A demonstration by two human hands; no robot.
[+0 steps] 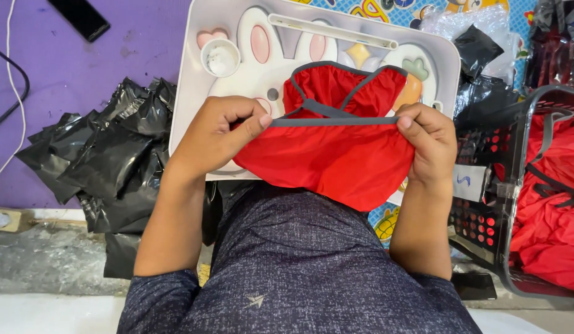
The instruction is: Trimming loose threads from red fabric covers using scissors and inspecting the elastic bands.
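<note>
Pinching the grey elastic band, left hand (215,133) and right hand (429,142) stretch the soft, light red fabric garment (330,154) over the white rabbit-pattern tray (194,49).

From my remote feed, the single head-worn camera looks steeply down, close over the wearer's lap, white tray (194,74) and purple floor (113,43).
</note>
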